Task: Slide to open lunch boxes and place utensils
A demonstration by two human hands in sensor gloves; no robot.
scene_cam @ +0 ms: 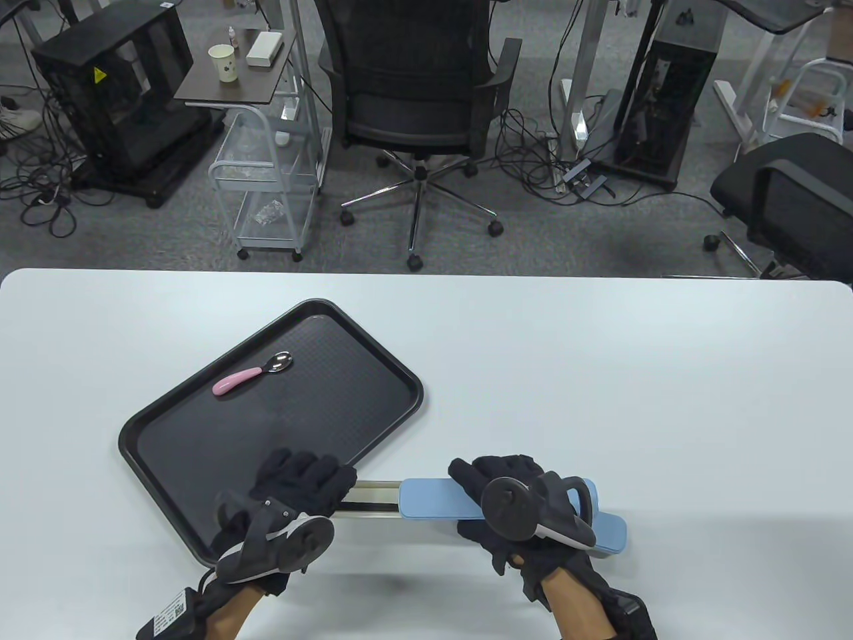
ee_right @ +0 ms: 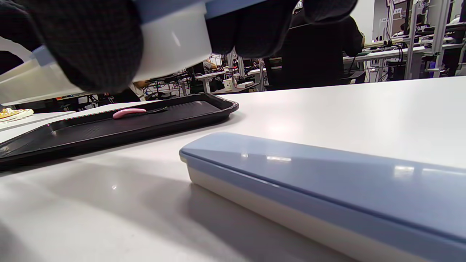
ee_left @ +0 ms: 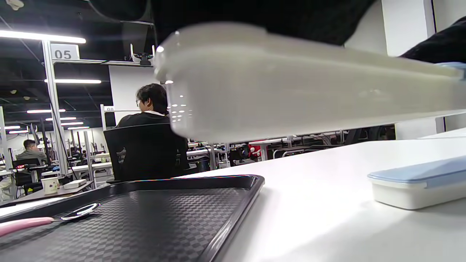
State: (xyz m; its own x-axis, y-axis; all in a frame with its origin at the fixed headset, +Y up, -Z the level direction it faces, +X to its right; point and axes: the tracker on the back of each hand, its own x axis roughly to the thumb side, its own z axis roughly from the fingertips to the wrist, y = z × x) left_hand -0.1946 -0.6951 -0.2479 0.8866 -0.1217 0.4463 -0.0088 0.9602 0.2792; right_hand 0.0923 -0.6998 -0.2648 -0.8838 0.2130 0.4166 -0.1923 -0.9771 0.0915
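Both hands hold a long lunch box above the table. My left hand point(scene_cam: 303, 483) grips its white base point(scene_cam: 373, 497), which fills the top of the left wrist view point(ee_left: 291, 98). My right hand point(scene_cam: 506, 497) grips the blue lid point(scene_cam: 433, 499), slid partly to the right so the base end is uncovered. A second closed lunch box with a blue lid point(ee_right: 327, 182) lies on the table under my right hand; its end shows in the table view point(scene_cam: 612, 533). A pink-handled spoon point(scene_cam: 253, 375) lies on the black tray point(scene_cam: 200, 433).
The tray sits at the left of the white table point(scene_cam: 600, 373), angled, with my left hand over its near corner. An office chair point(scene_cam: 420, 100) and a small cart stand beyond the far edge.
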